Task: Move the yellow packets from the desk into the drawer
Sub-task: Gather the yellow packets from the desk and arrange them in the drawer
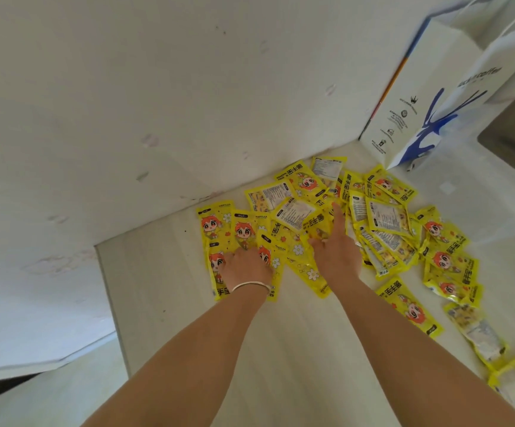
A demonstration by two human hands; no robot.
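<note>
At the far left, a pale wall (126, 118) with small marks meets the light desk (280, 349), which has a faint wood grain and a matt surface.

The left hand (247, 266) lies on the left end of the yellow packets (388, 217). Its palm is down, and its fingers rest on two or three flat packets that lie side by side. The fingers look a little bent, but I cannot tell if they press or grip, because the back of the hand hides them. A thin silver bracelet (250, 285) sits around this wrist.

The right hand (336, 251) reaches further into the heap. Its fingers are curled around one packet, which is crumpled and lifted a little between thumb and fingers, and one finger is stretched forward over the pile.

The packets are all on the desk, spread from the corner by the wall toward the right edge. Some overlap in a loose heap and some lie alone nearer to the person. They are flat, rectangular, glossy plastic sachets. The front is bright yellow with a cartoon figure with red hair, white flowers and black letters. The back has a white label with small print and a clear window.

At the far right, a white paper bag (434, 97) with blue marks stands upright behind the packets, near the wall.
</note>
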